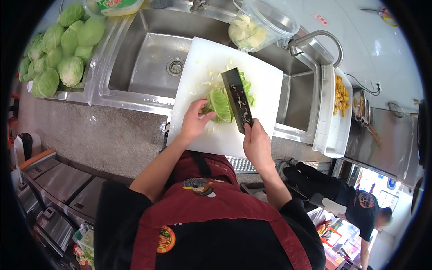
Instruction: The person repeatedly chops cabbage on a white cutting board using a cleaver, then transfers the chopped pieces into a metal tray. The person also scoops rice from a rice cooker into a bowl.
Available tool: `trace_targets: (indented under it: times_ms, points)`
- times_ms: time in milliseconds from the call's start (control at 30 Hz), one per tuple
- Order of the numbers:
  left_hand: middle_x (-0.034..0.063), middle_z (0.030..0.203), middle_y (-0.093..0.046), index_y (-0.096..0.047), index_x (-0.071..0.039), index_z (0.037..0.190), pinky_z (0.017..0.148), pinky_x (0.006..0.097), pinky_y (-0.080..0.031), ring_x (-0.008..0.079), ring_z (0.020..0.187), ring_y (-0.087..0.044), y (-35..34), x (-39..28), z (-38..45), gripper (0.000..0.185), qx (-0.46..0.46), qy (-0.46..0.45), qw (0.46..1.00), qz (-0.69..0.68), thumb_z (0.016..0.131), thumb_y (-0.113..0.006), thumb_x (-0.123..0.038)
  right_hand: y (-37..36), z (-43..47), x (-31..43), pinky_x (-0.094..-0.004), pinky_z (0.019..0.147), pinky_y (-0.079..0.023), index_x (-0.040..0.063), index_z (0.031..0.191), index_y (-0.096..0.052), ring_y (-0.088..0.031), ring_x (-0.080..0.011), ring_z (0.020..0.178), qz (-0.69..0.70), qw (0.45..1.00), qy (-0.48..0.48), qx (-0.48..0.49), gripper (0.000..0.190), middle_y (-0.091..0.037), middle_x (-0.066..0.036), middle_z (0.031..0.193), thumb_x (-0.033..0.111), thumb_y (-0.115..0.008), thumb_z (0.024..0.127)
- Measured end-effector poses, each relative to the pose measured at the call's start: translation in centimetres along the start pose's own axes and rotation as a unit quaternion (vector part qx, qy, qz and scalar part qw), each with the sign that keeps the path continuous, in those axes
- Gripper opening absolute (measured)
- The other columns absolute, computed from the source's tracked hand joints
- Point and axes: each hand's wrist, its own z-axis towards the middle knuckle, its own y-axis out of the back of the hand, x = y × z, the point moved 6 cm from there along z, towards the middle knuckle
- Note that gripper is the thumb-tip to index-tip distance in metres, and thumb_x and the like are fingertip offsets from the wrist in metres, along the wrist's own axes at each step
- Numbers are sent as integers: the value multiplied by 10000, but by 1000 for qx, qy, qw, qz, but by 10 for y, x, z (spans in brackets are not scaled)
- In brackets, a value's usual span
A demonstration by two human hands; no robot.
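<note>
A piece of green cabbage [218, 105] lies on a white cutting board [199, 138], its ribbed leaves facing up. My left hand [195, 119] steadies its left edge between thumb and fingers. In my right hand [257, 143] is the handle end of a black-bladed cleaver [237, 98], pointing away from me just right of the piece. Pale shreds cling to the blade. Beyond the cleaver, cut green leaf [247, 88] shows, partly hidden by the blade. Small cabbage scraps [211, 75] are scattered over the board's far left part.
The board bridges a steel double sink [158, 50]. Whole cabbages [54, 50] are heaped at left. A clear plastic bucket [249, 30] with pale cabbage pieces stands behind the board. At right are a faucet [332, 44] and a white bin [332, 135]. Another person [357, 199] leans at lower right.
</note>
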Motion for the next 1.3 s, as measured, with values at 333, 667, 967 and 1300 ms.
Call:
trace_targets:
  times_ms: [333, 667, 967, 1300]
  points:
    - [111, 1150, -618, -656, -56, 1183, 760, 306, -592, 226, 971, -671, 11, 13, 9, 313, 31, -16, 999, 23, 882, -735, -26, -39, -3, 13, -576, 651, -535, 15, 987, -495, -654, -488, 734, -21, 1000, -2, 16, 165, -657, -243, 918, 175, -528, 1015]
    - [127, 1109, -630, -643, -30, 1137, 737, 327, -586, 246, 935, -681, 17, 16, 11, 300, 24, -50, 998, 19, 862, -763, -29, -46, -8, 27, -587, 684, -522, -1, 988, -502, -637, -512, 779, -53, 995, -80, -6, 163, -644, -282, 918, 158, -526, 1015]
    - [106, 1053, -648, -646, -30, 1064, 698, 327, -551, 243, 854, -668, 19, 23, 11, 274, 30, -71, 995, 58, 840, -796, -73, -58, -13, 31, -583, 670, -522, 5, 977, -500, -638, -512, 749, -42, 998, -50, -9, 169, -648, -262, 884, 166, -529, 1016]
    - [53, 979, -690, -719, -108, 984, 913, 397, -425, 262, 1023, -599, 53, 19, 8, 151, 69, -197, 957, 202, 846, -750, -164, -67, -21, 49, -588, 648, -527, 12, 994, -502, -639, -501, 726, -45, 998, -33, -7, 180, -649, -248, 931, 188, -525, 1021]
